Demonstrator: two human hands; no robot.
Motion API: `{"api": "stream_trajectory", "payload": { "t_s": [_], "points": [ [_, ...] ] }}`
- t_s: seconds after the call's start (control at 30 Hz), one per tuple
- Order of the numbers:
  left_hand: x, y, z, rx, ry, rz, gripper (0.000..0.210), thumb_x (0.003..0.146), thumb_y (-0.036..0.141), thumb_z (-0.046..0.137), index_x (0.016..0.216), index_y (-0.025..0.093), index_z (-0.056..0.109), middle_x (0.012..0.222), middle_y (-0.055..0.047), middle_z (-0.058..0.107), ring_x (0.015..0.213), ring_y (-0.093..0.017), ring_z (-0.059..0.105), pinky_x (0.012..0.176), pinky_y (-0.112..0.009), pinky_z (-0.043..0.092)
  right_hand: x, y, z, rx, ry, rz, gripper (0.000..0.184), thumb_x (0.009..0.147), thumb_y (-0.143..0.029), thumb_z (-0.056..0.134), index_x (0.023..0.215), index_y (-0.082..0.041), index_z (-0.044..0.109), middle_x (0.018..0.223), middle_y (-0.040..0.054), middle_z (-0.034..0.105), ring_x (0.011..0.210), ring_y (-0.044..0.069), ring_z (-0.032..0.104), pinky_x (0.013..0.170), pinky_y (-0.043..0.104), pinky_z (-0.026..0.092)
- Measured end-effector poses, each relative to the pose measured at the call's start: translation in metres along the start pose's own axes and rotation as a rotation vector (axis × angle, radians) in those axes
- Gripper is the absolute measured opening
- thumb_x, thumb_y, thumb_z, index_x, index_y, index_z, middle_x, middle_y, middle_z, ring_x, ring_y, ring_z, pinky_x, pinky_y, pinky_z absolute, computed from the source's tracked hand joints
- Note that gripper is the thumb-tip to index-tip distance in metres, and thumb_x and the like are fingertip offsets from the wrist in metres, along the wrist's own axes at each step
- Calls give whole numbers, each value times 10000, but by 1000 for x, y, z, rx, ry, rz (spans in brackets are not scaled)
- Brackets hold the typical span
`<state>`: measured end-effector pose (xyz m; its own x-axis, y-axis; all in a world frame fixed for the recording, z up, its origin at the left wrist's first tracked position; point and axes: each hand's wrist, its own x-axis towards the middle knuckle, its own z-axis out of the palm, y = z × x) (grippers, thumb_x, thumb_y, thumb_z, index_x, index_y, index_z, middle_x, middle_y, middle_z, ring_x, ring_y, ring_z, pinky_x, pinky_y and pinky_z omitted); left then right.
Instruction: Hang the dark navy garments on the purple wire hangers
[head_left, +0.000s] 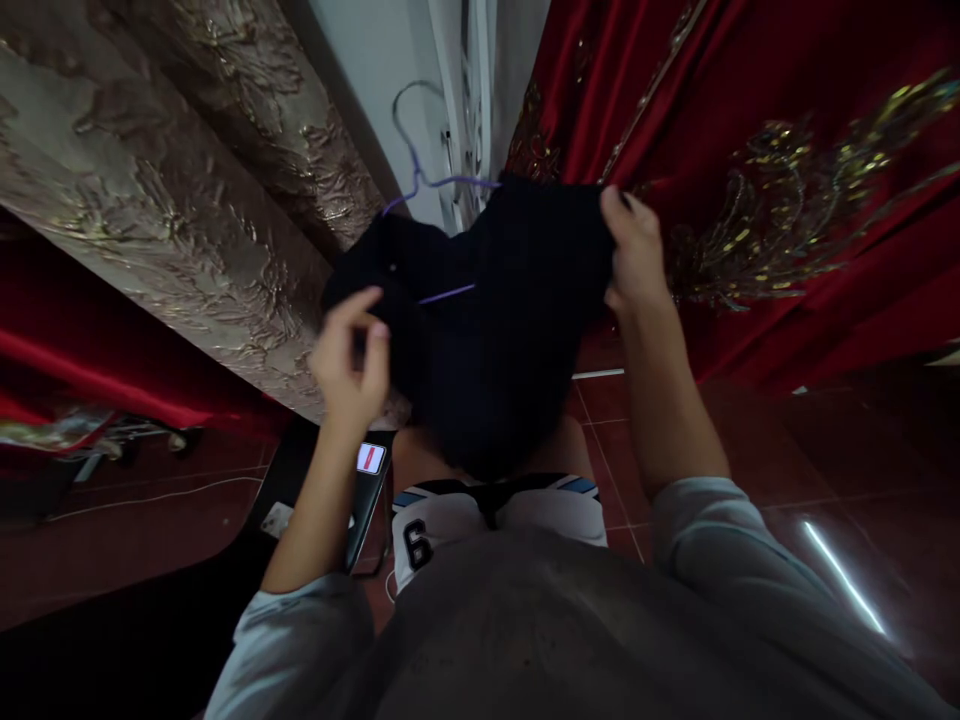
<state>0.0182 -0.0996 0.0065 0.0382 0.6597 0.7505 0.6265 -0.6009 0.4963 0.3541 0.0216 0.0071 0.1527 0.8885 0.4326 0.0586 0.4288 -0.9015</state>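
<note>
Grey fabric of the person's own top (525,620) fills the bottom of the view, with pale sleeves pushed up both forearms. Behind everything hang the largest things: a deep red curtain (787,180) with gold embroidered sprays on the right, and a stiff, beige-gold drape (165,220) with a raised leafy pattern on the left. Below lies a glossy dark red tiled floor (750,450).

Between the raised hands hangs a dark, soft garment (495,330), limp and matt, held up in front of the chest. The right hand (634,255) is closed on the garment's upper right edge, fingers curled over the cloth, forearm rising steeply. The left hand (349,355) sits at the garment's left edge, half open, thumb and fingers bent near each other; whether they pinch the cloth I cannot tell.

A thin purple wire hanger (420,185) rises out of the garment's top, with its hook up. A small lit phone (370,458) lies below the left wrist.
</note>
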Motion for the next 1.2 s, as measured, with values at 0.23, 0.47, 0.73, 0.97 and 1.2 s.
{"api": "stream_trajectory", "payload": {
  "t_s": [0.23, 0.47, 0.73, 0.97, 1.2],
  "points": [
    [-36, 18, 63, 183, -586, -150, 628, 1032, 328, 478, 1629, 339, 284, 1194, -113, 653, 983, -272, 684, 885, -429, 584, -60, 28, -30, 174, 321, 65, 439, 879, -653, 623, 978, -226, 620, 1011, 72, 690, 996, 247, 686, 879, 433, 574],
    [-77, 7, 93, -98, -93, -365, 413, 1046, 410, 460, 1409, 230, 541, 1279, -127, 635, 1098, -226, 649, 965, -396, 549, -107, 44, -3, -214, 724, -68, 337, 897, -493, 643, 1116, -242, 589, 1184, 71, 618, 1181, 223, 600, 1016, 411, 500],
    [-85, 60, 105, -556, 207, -602, 257, 929, 263, 686, 1186, 254, 671, 856, 4, 555, 582, -70, 393, 520, -198, 409, -211, 68, 96, -102, -128, 411, 437, 964, -556, 496, 746, -190, 594, 702, 20, 617, 659, 152, 562, 652, 282, 444],
    [-109, 18, 115, -773, 217, -669, 580, 817, 96, 684, 1321, 305, 486, 1057, -9, 627, 859, -99, 669, 827, -232, 549, -198, 71, 92, -57, -157, 497, 409, 874, -505, 581, 636, -175, 621, 577, -4, 560, 557, 112, 501, 587, 247, 373],
    [-139, -9, 136, -455, -282, -596, 105, 830, 83, 562, 822, 188, 574, 779, -9, 609, 820, -157, 641, 804, -284, 514, -208, 81, 82, -249, -320, 604, 338, 849, -336, 502, 562, -184, 592, 545, 16, 575, 566, 133, 551, 597, 256, 376]
  ]
}}
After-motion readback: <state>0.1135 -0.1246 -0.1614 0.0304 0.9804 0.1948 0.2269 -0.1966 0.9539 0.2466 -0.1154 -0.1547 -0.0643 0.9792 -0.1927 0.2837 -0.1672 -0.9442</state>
